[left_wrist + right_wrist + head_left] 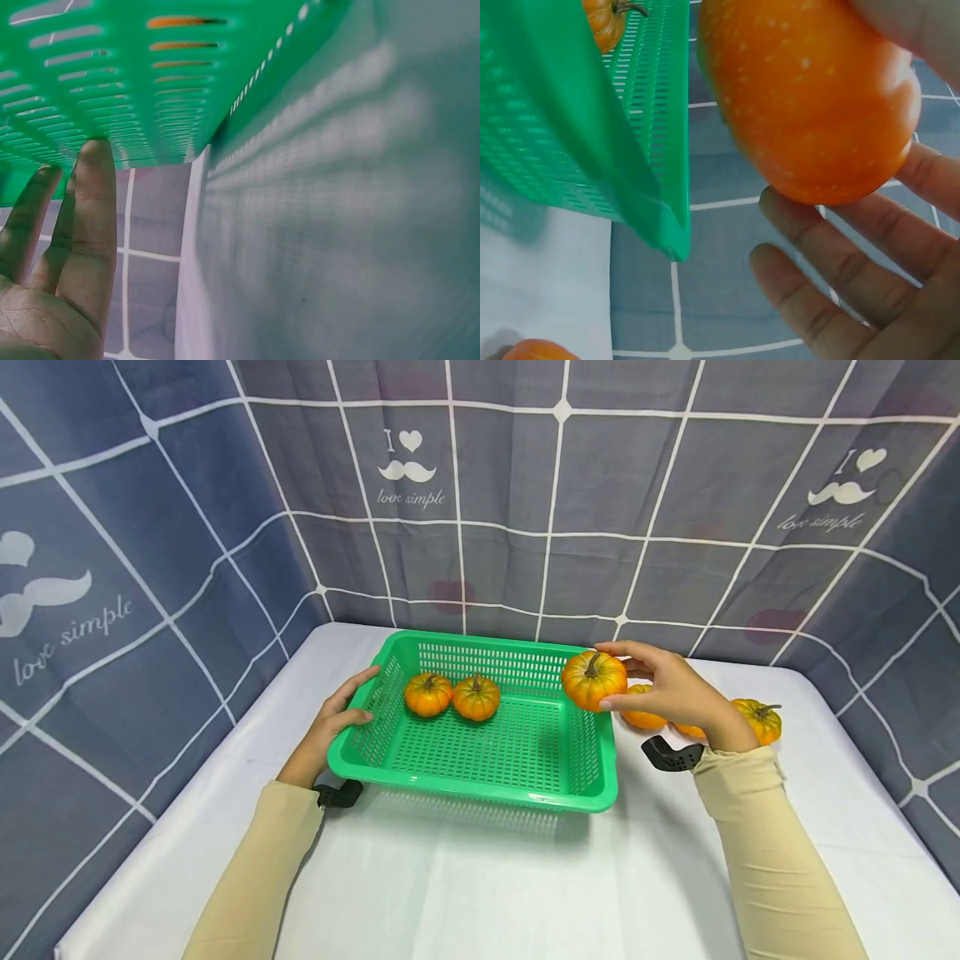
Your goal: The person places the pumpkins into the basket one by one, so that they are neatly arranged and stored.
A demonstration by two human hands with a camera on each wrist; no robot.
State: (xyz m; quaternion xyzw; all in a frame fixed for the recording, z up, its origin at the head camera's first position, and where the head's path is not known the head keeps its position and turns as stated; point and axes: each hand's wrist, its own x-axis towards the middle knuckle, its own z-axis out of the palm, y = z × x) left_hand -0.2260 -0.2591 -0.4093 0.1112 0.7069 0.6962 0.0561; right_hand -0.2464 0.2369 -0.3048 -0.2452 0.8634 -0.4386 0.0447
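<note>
My left hand [333, 718] holds the left side of the green plastic basket [480, 787], thumb at the rim. In the left wrist view its fingers [91, 217] reach up against the slotted outer wall. Two small orange pumpkins, one at the left [428, 695] and one beside it [476, 697], sit inside the basket. My right hand [667, 689] grips another pumpkin [592, 680] between thumb and fingers, over the basket's right rim. From the right wrist, this pumpkin [817, 97] shows close up, its smooth side facing the camera.
More pumpkins lie on the white tablecloth [465, 893] right of the basket: one near the rim [643, 714], one partly hidden behind the right hand, and one by the wrist [761, 720]. Grey checked curtains [502, 468] enclose the table at the back and sides.
</note>
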